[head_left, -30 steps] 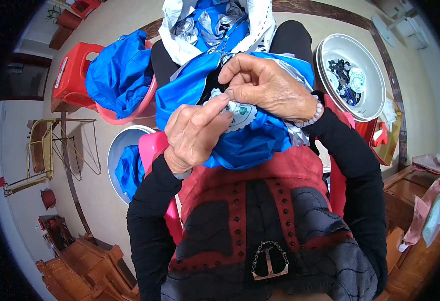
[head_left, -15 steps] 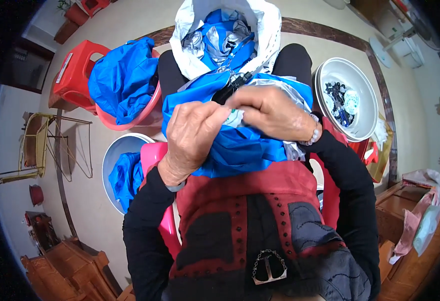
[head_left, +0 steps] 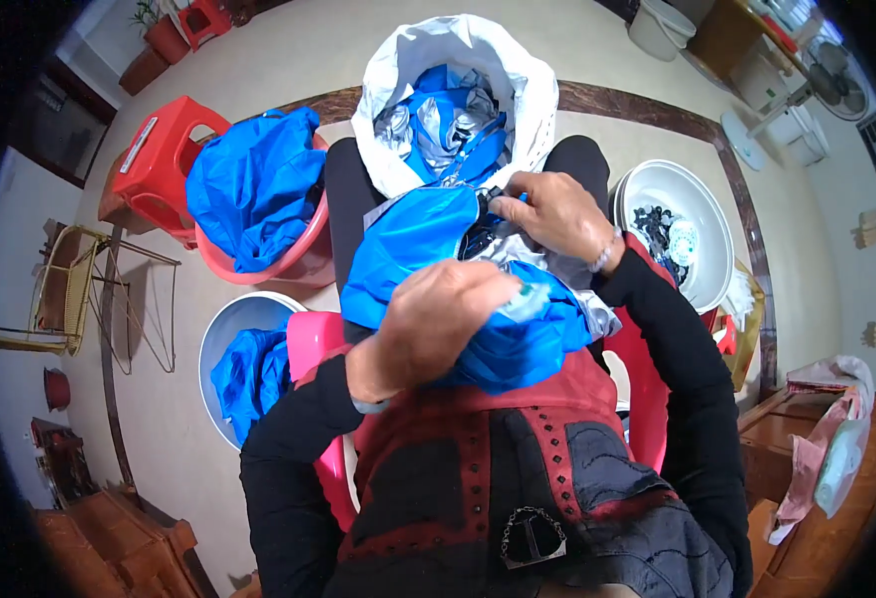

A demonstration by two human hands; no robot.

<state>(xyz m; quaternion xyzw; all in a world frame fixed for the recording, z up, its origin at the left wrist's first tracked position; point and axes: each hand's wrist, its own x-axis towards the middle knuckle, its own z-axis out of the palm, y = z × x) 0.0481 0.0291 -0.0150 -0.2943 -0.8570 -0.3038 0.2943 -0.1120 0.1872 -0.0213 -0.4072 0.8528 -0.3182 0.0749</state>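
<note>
Blue and silver-grey fabric (head_left: 403,249) lies bunched across my lap. My right hand (head_left: 563,221) is closed at its far edge, thumb and fingers pinching a black piece (head_left: 491,202) like a cord end or toggle. My left hand (head_left: 436,317), a little blurred, is closed nearer to me. At its fingertips is a small crumpled white and green piece (head_left: 527,301), its kind unclear, over the blue fabric. Beyond my hands, between my knees, stands a tall white bag (head_left: 540,110) with more blue and silver fabric (head_left: 436,125) inside.
At left, a pink-red basin (head_left: 303,269) holds blue fabric beside a red stool (head_left: 154,169). A pale bucket (head_left: 216,344) with blue fabric stands nearer. At right, a white basin (head_left: 722,234) holds small black parts. A fan (head_left: 757,130) stands farther off.
My hands have parted: the right moved away toward the black piece, while the left came nearer and rightward with the white and green piece. My view has tilted slightly upward.
</note>
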